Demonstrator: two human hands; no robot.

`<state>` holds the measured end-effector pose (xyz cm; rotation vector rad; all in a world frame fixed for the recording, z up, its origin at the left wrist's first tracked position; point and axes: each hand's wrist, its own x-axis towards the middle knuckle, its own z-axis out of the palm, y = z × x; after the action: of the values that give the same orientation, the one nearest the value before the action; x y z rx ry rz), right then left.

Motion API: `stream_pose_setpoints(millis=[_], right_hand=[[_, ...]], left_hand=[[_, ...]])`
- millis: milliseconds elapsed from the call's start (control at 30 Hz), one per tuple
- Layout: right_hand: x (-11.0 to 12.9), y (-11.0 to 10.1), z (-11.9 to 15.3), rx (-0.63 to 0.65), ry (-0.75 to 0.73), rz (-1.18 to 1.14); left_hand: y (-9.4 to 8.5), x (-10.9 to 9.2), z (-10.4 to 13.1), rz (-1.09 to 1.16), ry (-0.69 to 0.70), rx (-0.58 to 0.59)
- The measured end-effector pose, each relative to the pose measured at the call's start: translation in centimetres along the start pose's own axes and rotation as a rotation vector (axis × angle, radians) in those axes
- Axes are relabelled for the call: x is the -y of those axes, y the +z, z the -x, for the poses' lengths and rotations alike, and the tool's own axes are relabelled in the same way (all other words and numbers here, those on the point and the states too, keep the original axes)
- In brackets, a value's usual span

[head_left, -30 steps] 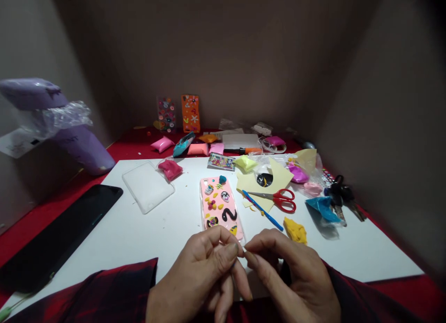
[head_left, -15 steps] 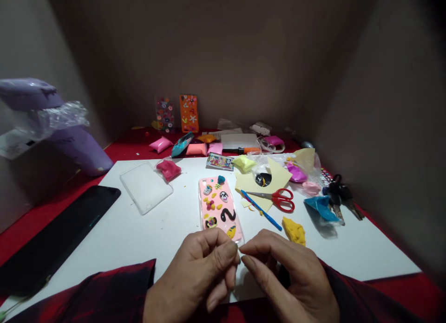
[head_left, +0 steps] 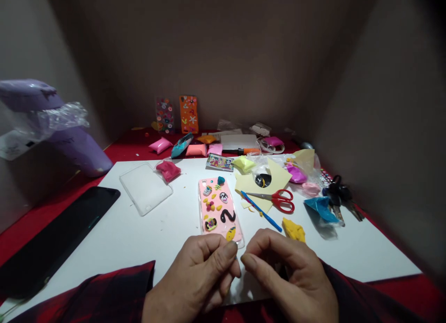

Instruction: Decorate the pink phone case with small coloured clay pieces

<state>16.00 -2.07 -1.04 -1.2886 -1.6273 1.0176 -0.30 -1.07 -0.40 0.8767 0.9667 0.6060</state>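
Observation:
My left hand (head_left: 205, 272) is closed in a pinch, thumb pressed against the forefinger; anything between them is too small or hidden to make out. Just to its right, my right hand (head_left: 285, 276) also has thumb and forefinger drawn together, and whatever they hold cannot be made out. A narrow gap separates the two sets of fingertips. Beyond them lies a pink phone case (head_left: 216, 207) with clay pieces on it, among them a black squiggle (head_left: 228, 215), small flowers and a yellow striped piece (head_left: 230, 233). Its near edge is partly behind my left hand.
Right of the case are a blue tool (head_left: 261, 211), red-handled scissors (head_left: 284, 201), yellow clay (head_left: 294, 230) and a blue clay packet (head_left: 322, 208). A clear case (head_left: 146, 188) and a black phone-like slab (head_left: 59, 239) lie left. Several clay packets line the back.
My fingertips have drawn slightly apart, and the right thumb and forefinger have come closer together. The phone case and the things around it stay put.

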Motion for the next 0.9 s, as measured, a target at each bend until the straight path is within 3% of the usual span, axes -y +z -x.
stream_pose_setpoints(millis=[333,633,800,900], right_hand=[[0.2,0.7,0.3,-0.109,-0.118,0.091],[-0.1,1.2,0.7,-0.111,-0.222,0.163],[-0.3,1.1,0.6,-0.106,-0.189,0.13],[-0.2,0.8,0.5,-0.099,-0.179,0.131]], left_hand=[[0.2,0.1,0.1,-0.073,0.019,-0.03],[0.1,0.2,0.1,-0.161,0.049,-0.048],[0.1,0.2,0.1,-0.106,0.054,-0.015],[-0.1,0.0,0.1,-0.065,0.08,-0.056]])
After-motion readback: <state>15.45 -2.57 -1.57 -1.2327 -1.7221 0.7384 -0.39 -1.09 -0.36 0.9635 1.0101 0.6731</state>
